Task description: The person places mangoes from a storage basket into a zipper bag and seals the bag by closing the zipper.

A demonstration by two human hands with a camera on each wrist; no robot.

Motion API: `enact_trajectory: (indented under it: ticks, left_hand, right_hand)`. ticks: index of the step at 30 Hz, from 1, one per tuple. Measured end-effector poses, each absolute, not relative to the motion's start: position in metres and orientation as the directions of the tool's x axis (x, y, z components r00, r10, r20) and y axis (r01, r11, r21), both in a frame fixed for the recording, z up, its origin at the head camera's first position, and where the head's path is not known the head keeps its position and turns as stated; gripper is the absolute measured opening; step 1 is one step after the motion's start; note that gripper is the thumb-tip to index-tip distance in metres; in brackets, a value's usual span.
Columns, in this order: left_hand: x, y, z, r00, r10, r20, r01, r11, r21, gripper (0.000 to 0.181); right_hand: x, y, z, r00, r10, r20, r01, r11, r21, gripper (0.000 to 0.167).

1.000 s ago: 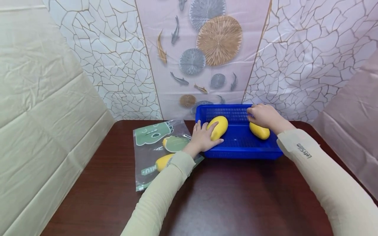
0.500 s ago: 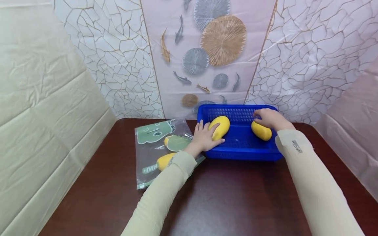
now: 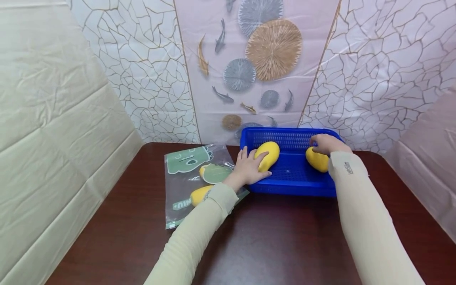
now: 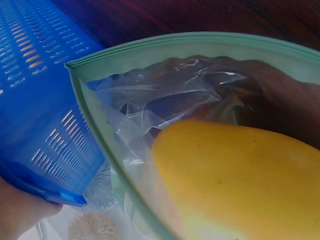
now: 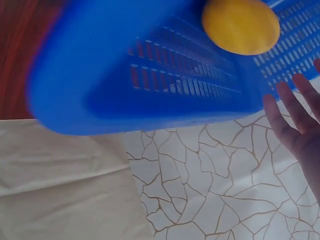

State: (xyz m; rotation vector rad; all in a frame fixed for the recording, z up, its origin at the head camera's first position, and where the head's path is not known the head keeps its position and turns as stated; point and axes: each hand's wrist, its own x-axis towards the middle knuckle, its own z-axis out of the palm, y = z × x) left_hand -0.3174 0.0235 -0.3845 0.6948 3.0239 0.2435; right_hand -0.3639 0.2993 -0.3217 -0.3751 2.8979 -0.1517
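Note:
A blue slotted basket (image 3: 285, 188) holds two yellow mangoes, one at its left (image 3: 269, 153) and one at its right (image 3: 318, 161). Spread over the left basket edge, my left hand (image 3: 247, 168) touches the left mango with its fingers. My right hand (image 3: 327, 143) hovers at the back of the right mango, fingers bent downward in the head view. In the right wrist view, that hand (image 5: 305, 122) has its fingers extended beside the basket wall, apart from the mango (image 5: 241, 25). In the left wrist view, part of my left hand (image 4: 20, 207) is at the basket rim.
Left of the basket lies a clear zip bag (image 3: 178, 180) with green print and yellow fruit (image 3: 200, 194) inside. Its green-edged mouth (image 4: 200, 42) gapes in the left wrist view, around a mango (image 4: 245, 180). Patterned cloth hangs behind the dark table (image 3: 281, 241).
My right hand has shifted right and slightly nearer, lower over the right mango. My left hand keeps its place on the left mango. The head view has turned slightly.

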Motion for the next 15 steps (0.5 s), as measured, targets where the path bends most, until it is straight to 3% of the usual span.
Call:
enact_trajectory:
  ticks: [6,15]
  left_hand:
    - [-0.316,0.024,-0.382,-0.893,0.45,-0.002,0.443,0.88,0.169,0.073]
    - [-0.317,0.024,-0.383,-0.897,0.442,-0.009,0.436,0.888,0.143,0.076]
  right_hand:
    - [-0.376,0.293,-0.316,-0.935,-0.221,-0.278,-0.188,0.972,-0.142,0.038]
    - [-0.398,0.287,-0.338,-0.943,-0.099,-0.319,-0.056,0.988,-0.141,0.057]
